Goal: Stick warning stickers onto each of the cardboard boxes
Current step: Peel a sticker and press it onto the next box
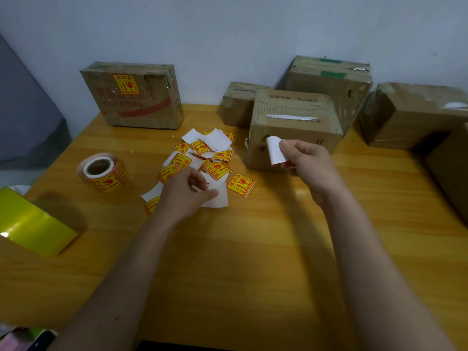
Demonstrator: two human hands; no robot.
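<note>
Brown corrugated cardboard boxes (293, 127) are standing along the back of the glossy wooden tabletop (253, 249), one flat box (131, 95) already bearing a yellow sticker, beside a sticker roll (102, 172) and a heap of loose square stickers (202, 160). The right hand (307, 163) is pinching a curled white-backed sticker (276, 150) in front of the nearest box. The left hand (187, 193) is resting curled fingers on a white backing sheet (217, 198) in the heap.

Yellow-and-red warning stickers (202, 160) lie heaped mid-surface beside a sticker roll (102, 172). One curled sticker (276, 150) hangs before the front cardboard box (293, 127); the left box (131, 95) wears one.
</note>
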